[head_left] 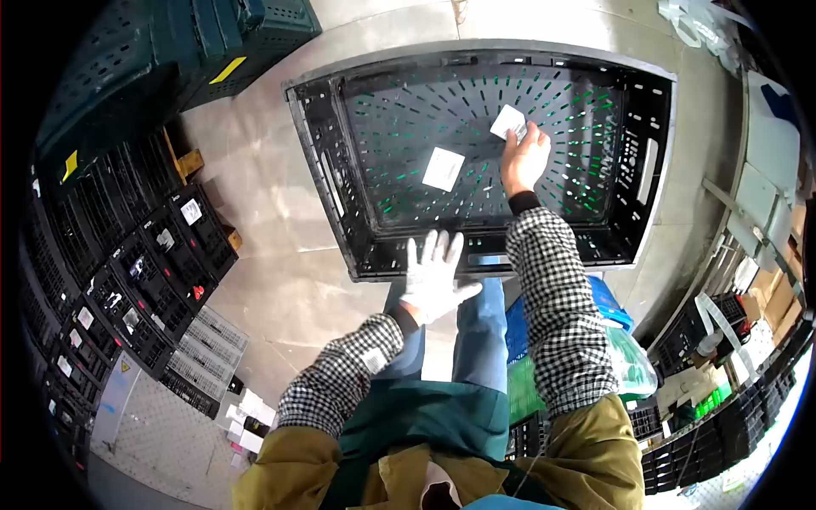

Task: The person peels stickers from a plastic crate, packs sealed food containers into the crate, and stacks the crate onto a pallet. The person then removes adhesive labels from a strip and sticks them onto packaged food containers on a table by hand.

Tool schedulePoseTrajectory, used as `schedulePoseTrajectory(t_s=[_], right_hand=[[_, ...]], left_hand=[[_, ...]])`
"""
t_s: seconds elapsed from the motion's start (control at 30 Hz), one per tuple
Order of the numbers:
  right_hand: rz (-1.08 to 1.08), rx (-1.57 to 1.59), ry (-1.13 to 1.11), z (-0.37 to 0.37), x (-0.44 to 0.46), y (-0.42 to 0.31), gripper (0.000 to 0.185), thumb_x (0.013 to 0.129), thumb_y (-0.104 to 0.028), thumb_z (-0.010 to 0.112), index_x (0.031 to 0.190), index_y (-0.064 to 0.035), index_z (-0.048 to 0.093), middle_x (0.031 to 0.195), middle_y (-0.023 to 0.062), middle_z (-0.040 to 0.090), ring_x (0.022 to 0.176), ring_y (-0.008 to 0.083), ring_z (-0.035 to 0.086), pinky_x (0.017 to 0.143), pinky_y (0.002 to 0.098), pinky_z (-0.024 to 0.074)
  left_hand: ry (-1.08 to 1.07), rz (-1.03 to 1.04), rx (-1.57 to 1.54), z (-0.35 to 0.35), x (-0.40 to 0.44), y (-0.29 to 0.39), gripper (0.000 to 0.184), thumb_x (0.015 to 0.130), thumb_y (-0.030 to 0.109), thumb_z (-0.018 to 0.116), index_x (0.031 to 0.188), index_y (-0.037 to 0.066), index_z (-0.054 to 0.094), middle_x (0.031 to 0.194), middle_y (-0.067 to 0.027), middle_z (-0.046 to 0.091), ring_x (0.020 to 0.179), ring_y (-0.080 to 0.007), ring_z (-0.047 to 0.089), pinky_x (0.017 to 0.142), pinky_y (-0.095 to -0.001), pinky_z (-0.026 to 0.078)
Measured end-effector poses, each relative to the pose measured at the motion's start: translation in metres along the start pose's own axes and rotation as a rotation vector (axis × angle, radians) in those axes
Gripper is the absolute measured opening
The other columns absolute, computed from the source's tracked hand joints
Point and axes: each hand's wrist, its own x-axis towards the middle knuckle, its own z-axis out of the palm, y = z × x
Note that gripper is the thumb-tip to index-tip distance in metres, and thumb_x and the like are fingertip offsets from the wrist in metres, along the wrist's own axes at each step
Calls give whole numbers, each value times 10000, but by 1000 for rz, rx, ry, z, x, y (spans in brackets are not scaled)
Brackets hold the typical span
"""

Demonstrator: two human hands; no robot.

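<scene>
Nearest, a dark green apron (425,416) covers the person's front, with blue jeans (482,340) showing past its hem. The left hand (433,276), in a white glove, is at the near edge of the black crate (316,144), left of that edge's middle; its fingers are spread and hold nothing, and whether they touch the rim I cannot tell. Past that edge, on the slotted crate floor, the loose card (444,169) lies a little left of centre, well apart from both side walls. The right hand (526,159) reaches in over the near edge, right of its middle, thumb and fingers drawn together on the near right corner of the held card (508,121). This second white piece is closer to the crate's far edge than the first, and most of its face is uncovered. Both look like paper or thin board, so they should be very light, easy to crease and apt to slide on the plastic. A light pinch at a corner or edge should suit them; lying flat, the loose one may be awkward to get a fingertip under. Beyond the crate's far left corner stand dark green bins (280,38).
</scene>
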Motion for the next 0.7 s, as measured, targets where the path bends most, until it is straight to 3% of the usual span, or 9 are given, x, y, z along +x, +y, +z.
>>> schedulePoseTrajectory(t_s=[0.1,0.13,0.17,0.23,0.27,0.43,0.7], right_hand=[[256,21,-47,3,5,-14,254,801,-191,668,994,-43,601,979,154,575,879,324,596,760,400,489],[268,5,-48,7,11,-9,196,816,-192,639,954,-54,612,954,150,588,843,314,615,742,392,495],[277,19,-78,10,14,-4,161,828,-200,616,908,-61,614,902,143,603,839,315,617,746,394,494],[134,-33,-160,15,15,5,145,829,-202,607,883,-68,608,865,135,609,833,318,618,740,398,493],[170,-32,-150,17,15,9,140,826,-200,607,875,-69,607,858,133,609,827,319,617,739,401,492],[223,2,-23,5,10,-2,134,814,-211,611,836,-78,608,821,123,594,794,322,603,734,405,492],[-138,-38,-112,1,16,12,69,834,-118,579,829,-64,537,790,131,575,771,310,583,675,406,475]], left_hand=[[54,34,36,36,-5,-12,820,828,476,541,1469,101,192,1479,-137,282,1391,-280,213,1108,-546,79],[-10,13,39,26,-4,-8,733,844,343,526,1464,111,211,1477,-77,305,1389,-247,229,1111,-530,97],[60,5,118,41,-1,-11,673,847,257,481,1459,135,229,1483,-31,310,1387,-231,240,1115,-518,99],[62,1,95,40,1,-10,631,855,199,427,1457,163,241,1484,-3,316,1386,-217,246,1117,-517,96],[81,17,109,46,2,-12,604,872,181,393,1457,173,244,1490,-7,307,1388,-212,242,1122,-513,85],[-5,60,205,43,4,-16,584,885,191,378,1453,159,246,1499,-22,291,1400,-221,219,1128,-505,84],[23,147,106,48,2,-23,770,776,263,613,1445,131,254,1455,-66,364,1368,-241,288,1124,-496,137]])
